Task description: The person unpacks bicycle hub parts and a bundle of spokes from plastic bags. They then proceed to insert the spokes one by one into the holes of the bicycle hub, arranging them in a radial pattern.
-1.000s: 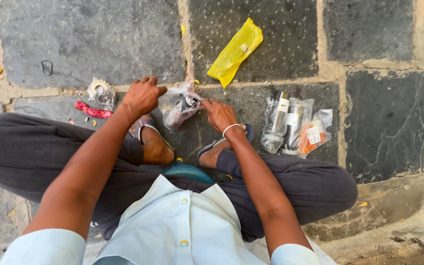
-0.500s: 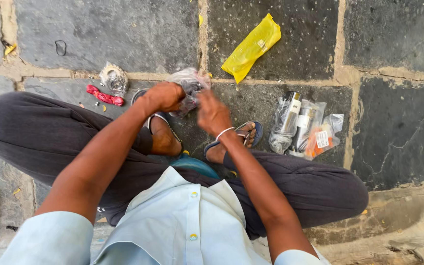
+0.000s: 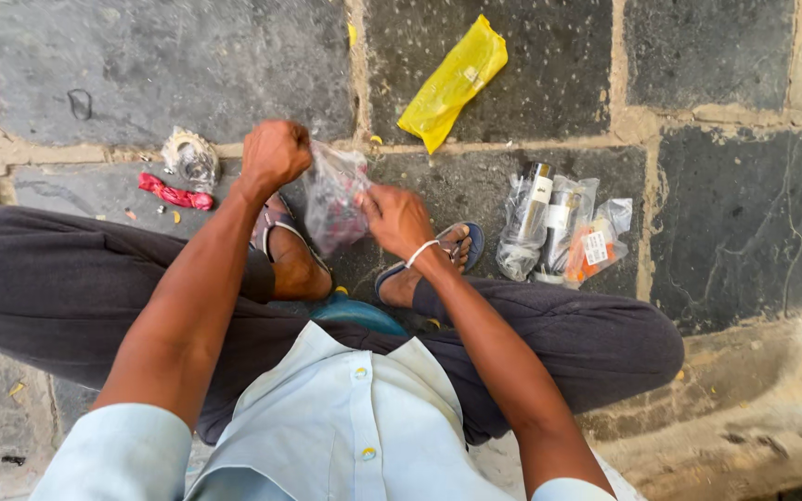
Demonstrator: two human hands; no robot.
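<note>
Right now I see my left hand (image 3: 274, 153) clenched in a fist on the upper corner of a clear plastic bag (image 3: 334, 198), just above centre frame, while my right hand (image 3: 399, 218) pinches its other edge between fingers and thumb. The bag hangs between them over my crossed feet, with small reddish and white bits inside. I judge it light, limp and slippery, easily torn; the gathered top edge gives the surest hold. At upper centre a flat yellow packet (image 3: 454, 82) lies on the stone paving (image 3: 141, 56). At centre right sits a cluster of clear packets (image 3: 559, 230) holding dark cylinders with white labels, one with an orange part. At left lie a crumpled clear wrapper (image 3: 189, 158) and a red strip (image 3: 175, 192).
</note>
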